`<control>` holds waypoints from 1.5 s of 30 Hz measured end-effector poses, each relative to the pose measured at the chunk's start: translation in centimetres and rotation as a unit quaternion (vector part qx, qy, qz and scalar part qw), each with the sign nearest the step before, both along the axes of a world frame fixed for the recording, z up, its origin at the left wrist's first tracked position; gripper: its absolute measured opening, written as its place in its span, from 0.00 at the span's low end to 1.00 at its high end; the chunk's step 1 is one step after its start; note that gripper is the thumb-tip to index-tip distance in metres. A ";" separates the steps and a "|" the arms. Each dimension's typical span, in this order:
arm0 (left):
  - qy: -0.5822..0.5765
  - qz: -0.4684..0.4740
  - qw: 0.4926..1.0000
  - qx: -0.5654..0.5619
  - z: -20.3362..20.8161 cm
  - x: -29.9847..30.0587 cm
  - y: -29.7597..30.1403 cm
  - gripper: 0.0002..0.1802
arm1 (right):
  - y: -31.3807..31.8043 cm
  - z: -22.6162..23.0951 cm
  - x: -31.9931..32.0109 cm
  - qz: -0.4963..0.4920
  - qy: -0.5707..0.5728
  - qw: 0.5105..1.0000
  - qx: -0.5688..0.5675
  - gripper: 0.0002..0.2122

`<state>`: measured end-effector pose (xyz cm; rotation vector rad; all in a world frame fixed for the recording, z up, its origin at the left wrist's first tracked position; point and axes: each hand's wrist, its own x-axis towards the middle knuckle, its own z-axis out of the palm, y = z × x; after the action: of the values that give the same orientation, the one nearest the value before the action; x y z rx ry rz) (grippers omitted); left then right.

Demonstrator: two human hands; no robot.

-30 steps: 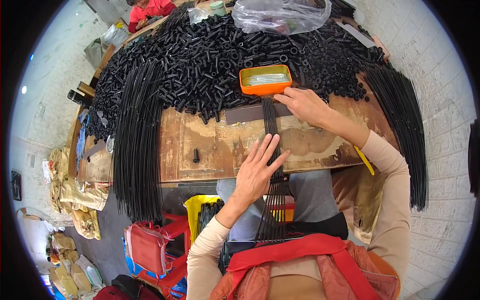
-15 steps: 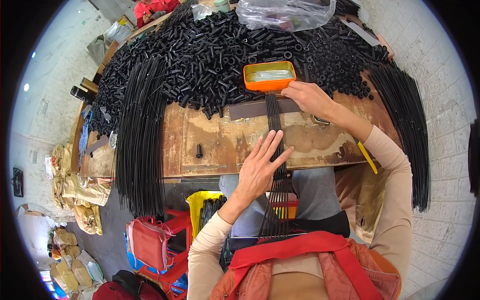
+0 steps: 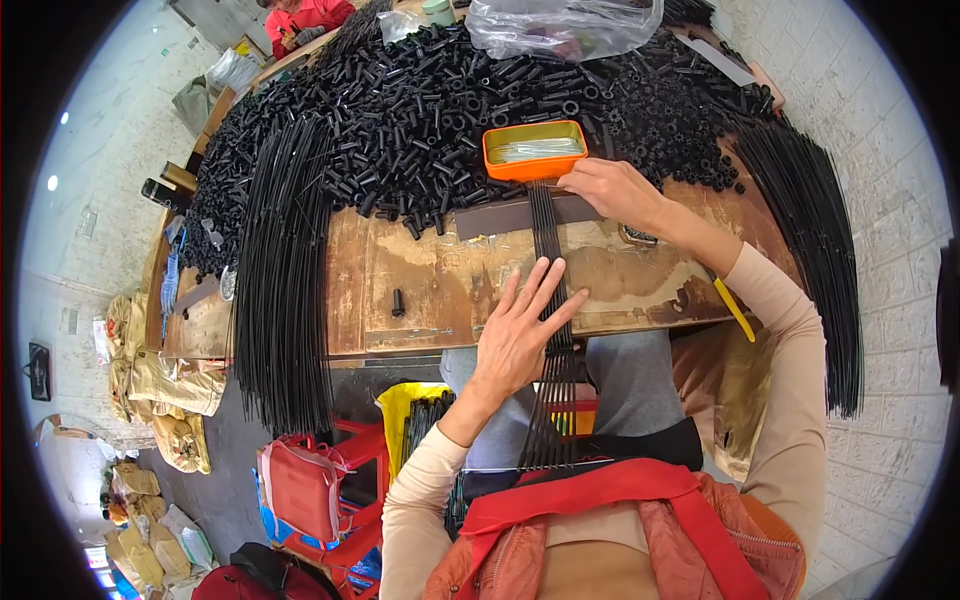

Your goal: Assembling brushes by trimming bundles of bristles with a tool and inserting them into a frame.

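A row of thin black rods (image 3: 545, 225) runs from an orange tin (image 3: 532, 173) down over the table's front edge toward my lap. My left hand (image 3: 515, 325) lies on the rods near that edge, palm down, fingers spread. Beside the tin, at the rods' far ends, my right hand (image 3: 612, 192) is closed in a pinch; whatever its fingertips hold is hidden. Thin silvery pins or wires (image 3: 530, 150) lie in the tin. Under the rods is a flat dark strip (image 3: 484, 220). One short black headed tube (image 3: 398, 303) stands or lies apart, to the left.
A heap of black tubular parts (image 3: 400, 140) covers the far table. Long black rod bundles hang at the left (image 3: 285, 270) and right (image 3: 805, 230). A clear plastic bag (image 3: 565, 28) tops the heap. A yellow strip (image 3: 735, 310) overhangs the front edge. Another person (image 3: 305, 22) sits far left.
The whole picture has shifted very slightly. Both hands keep their places, the left on the rods and the right beside the tin.
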<state>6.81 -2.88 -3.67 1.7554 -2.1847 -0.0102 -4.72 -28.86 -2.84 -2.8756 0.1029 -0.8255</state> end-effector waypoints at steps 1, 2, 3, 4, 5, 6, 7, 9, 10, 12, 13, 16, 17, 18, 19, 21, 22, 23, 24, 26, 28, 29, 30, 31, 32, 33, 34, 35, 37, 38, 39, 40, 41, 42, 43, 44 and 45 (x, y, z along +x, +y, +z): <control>0.001 -0.001 1.000 -0.002 -0.1 0.0 0.0 0.42 | 0.0 0.0 0.1 0.001 0.005 1.000 -0.015 0.06; 0.001 -0.002 1.000 -0.003 -0.1 0.1 0.0 0.42 | 0.0 0.0 0.3 0.002 0.010 0.999 -0.031 0.06; 0.001 -0.002 1.000 -0.003 -0.1 0.1 0.0 0.42 | -0.1 0.1 0.5 0.002 0.009 0.999 -0.030 0.06; 0.004 -0.002 1.000 -0.003 -0.1 0.0 0.0 0.42 | -0.1 0.2 0.8 0.008 0.005 1.000 -0.019 0.06; 0.008 -0.002 1.000 -0.004 -0.1 0.0 -0.1 0.42 | -0.1 0.3 1.1 0.014 0.001 1.000 -0.008 0.06; 0.007 -0.002 1.000 -0.004 -0.1 0.0 -0.1 0.42 | 0.0 0.4 1.4 0.014 0.001 1.000 -0.008 0.06; -0.002 -0.003 1.000 -0.002 -0.1 0.1 -0.1 0.39 | 0.0 0.5 1.7 0.015 0.000 1.000 0.011 0.06; -0.011 -0.005 1.000 -0.001 0.0 0.0 -0.2 0.36 | 0.0 0.6 1.7 0.015 0.001 0.999 0.029 0.06; -0.002 -0.005 1.000 -0.005 0.0 0.0 -0.2 0.34 | 0.0 0.4 1.6 0.024 -0.018 0.999 0.014 0.07; 0.006 -0.001 1.000 -0.008 -0.2 0.1 -0.1 0.33 | 0.2 0.4 1.3 0.037 -0.038 0.999 0.001 0.07; -0.012 -0.002 1.000 -0.021 -0.5 0.2 -0.1 0.34 | 0.3 0.6 0.6 -0.015 -0.018 0.999 -0.022 0.07; -0.008 -0.004 1.000 -0.019 -0.1 0.1 0.0 0.34 | -0.2 0.6 -0.5 -0.066 0.018 0.997 -0.046 0.06; 0.012 -0.007 1.000 -0.007 0.2 0.1 0.0 0.33 | -0.3 0.8 -0.5 -0.067 0.031 0.996 -0.049 0.05; 0.012 -0.006 1.000 -0.009 0.2 0.1 0.0 0.33 | -0.3 1.0 -0.4 -0.066 0.031 0.996 -0.051 0.05; -0.005 -0.006 1.000 -0.009 0.1 0.2 0.0 0.34 | -0.3 1.1 -0.2 -0.068 0.028 0.996 -0.042 0.04; -0.021 -0.002 1.000 -0.009 0.1 0.1 0.1 0.36 | -0.3 1.4 0.0 -0.066 0.025 0.997 -0.034 0.03; 0.016 -0.003 1.000 -0.017 0.1 -0.1 0.1 0.39 | -0.4 1.4 0.0 -0.060 0.031 0.998 -0.009 0.04; 0.052 -0.004 0.998 -0.025 0.1 -0.1 0.1 0.42 | -0.5 1.3 0.0 -0.054 0.038 0.998 0.016 0.05; 0.051 -0.003 0.998 -0.026 0.1 -0.1 0.1 0.42 | -0.6 1.0 -0.1 -0.053 0.037 0.998 0.015 0.05; 0.034 -0.003 0.999 -0.023 0.0 -0.1 0.1 0.41 | -0.6 0.4 -0.4 -0.028 0.008 0.999 0.015 0.06; 0.038 -0.005 0.999 -0.025 0.1 -0.1 0.1 0.42 | -0.7 0.3 -0.4 -0.030 0.002 1.000 0.006 0.06; 0.042 -0.005 0.999 -0.027 0.2 -0.1 0.1 0.42 | -0.5 0.5 -0.3 -0.031 -0.005 1.000 -0.002 0.06; 0.042 -0.005 0.999 -0.027 0.2 -0.1 0.2 0.42 | -0.3 0.7 -0.2 -0.031 -0.005 1.000 -0.002 0.06; 0.033 -0.003 0.999 -0.024 0.2 -0.1 0.2 0.42 | -0.2 1.0 -0.1 -0.035 -0.002 0.999 0.008 0.06; 0.023 -0.001 0.999 -0.022 0.2 -0.1 0.2 0.42 | -0.1 1.2 0.0 -0.040 0.001 0.999 0.017 0.05; 0.022 0.000 0.999 -0.023 0.1 -0.1 0.2 0.42 | -0.2 1.3 0.1 -0.039 0.000 0.999 0.017 0.05; 0.024 -0.001 0.999 -0.024 0.1 -0.2 0.2 0.42 | -0.2 1.4 0.2 -0.048 0.011 0.998 0.030 0.05; 0.026 -0.003 0.999 -0.026 0.1 -0.2 0.2 0.43 | -0.2 1.4 0.2 -0.057 0.022 0.997 0.042 0.05; -0.004 -0.002 1.000 -0.016 0.4 -0.1 0.1 0.40 | -0.3 1.5 0.2 -0.051 0.020 0.998 0.038 0.05; -0.034 0.000 0.999 -0.005 0.5 -0.1 0.2 0.38 | -0.2 1.4 0.1 -0.046 0.019 0.998 0.035 0.05; -0.034 0.000 0.999 -0.005 0.4 -0.1 0.1 0.38 | -0.3 1.1 0.2 -0.046 0.019 0.998 0.036 0.05; -0.018 -0.005 1.000 -0.007 0.3 0.0 0.1 0.36 | -0.5 0.5 0.3 -0.028 0.014 0.999 0.034 0.06; -0.003 -0.008 1.000 -0.009 0.1 0.1 0.1 0.36 | -0.4 0.4 0.6 -0.009 0.008 0.999 0.032 0.06; -0.003 -0.007 1.000 -0.009 -0.1 0.2 0.0 0.36 | -0.3 0.4 0.7 -0.008 0.008 0.999 0.033 0.06; -0.008 -0.008 1.000 -0.021 -0.4 0.3 0.0 0.36 | 0.0 0.2 0.8 -0.013 0.001 1.000 0.027 0.06; -0.014 -0.010 0.999 -0.034 -0.5 0.2 0.0 0.37 | 0.2 0.5 0.9 -0.019 -0.007 1.000 0.020 0.07; -0.015 -0.010 0.999 -0.034 -0.4 0.2 -0.1 0.37 | 0.3 0.8 1.1 -0.019 -0.007 1.000 0.020 0.07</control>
<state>7.04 -2.94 -4.11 1.7066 -2.1965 0.0852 -3.59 -28.52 -2.08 -2.8382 0.1699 -0.8412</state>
